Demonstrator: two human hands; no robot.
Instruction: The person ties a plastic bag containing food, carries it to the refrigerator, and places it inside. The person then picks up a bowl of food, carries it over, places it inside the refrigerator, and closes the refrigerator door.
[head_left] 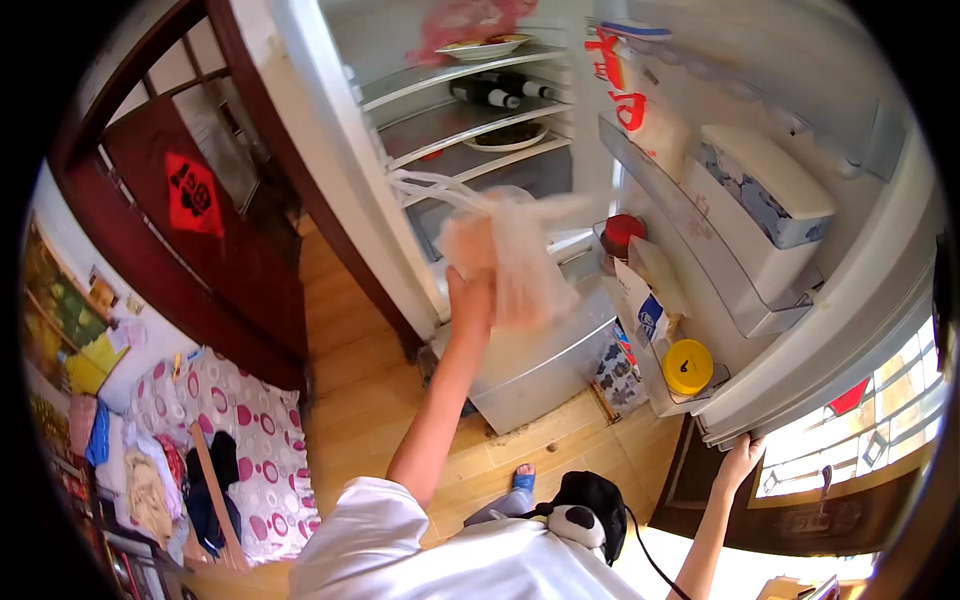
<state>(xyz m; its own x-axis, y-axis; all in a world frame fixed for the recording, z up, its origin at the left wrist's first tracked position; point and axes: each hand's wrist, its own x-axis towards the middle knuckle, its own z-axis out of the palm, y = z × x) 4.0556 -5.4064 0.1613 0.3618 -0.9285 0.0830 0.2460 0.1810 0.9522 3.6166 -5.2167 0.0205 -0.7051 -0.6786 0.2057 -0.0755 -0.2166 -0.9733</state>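
Plastic bag (522,260), filmy and crumpled, clasped by left fingers (457,287); right fingers (746,448) curl against smooth fridge door (822,358).

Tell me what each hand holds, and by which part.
Left hand: bag, by its near side; exact grip blurred. Right hand: fridge door, by its lower edge.

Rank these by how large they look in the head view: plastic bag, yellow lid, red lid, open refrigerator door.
Largest to smallest:
1. refrigerator door
2. plastic bag, blurred but clearly larger than either lid
3. yellow lid
4. red lid
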